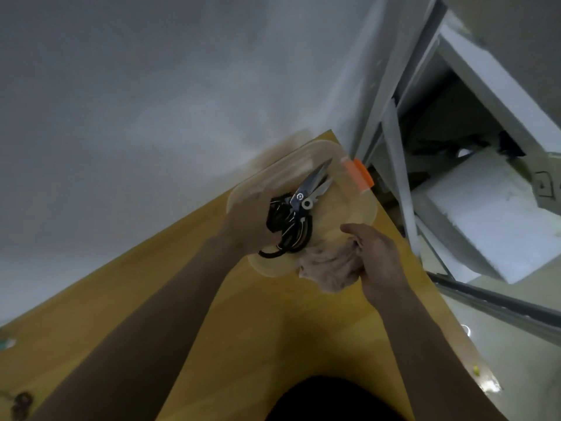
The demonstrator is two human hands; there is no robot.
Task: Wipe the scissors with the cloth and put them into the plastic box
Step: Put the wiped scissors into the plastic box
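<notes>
two hands, one pair of scissors, one cloth, one plastic box. the left hand [253,221], at the centre of the frame, has its fingers curled round the black handles of the scissors [299,209], which sit over the open plastic box [362,212] with the blades pointing to the upper right; whether they touch the bottom of the box cannot be told. the right hand [378,256], just right of centre, clutches the crumpled pale cloth [329,267], bunched at the near rim of the box. the box is clear, with an orange clasp [361,174] on its far right side.

all of this is on a yellow wooden table [243,329] that runs from the lower left to a corner near the centre. a grey wall [151,101] fills the upper left; a pale metal frame [391,123] stands at the upper right.

a small dark thing at the lower left edge of the table is cut off and blurred.
</notes>
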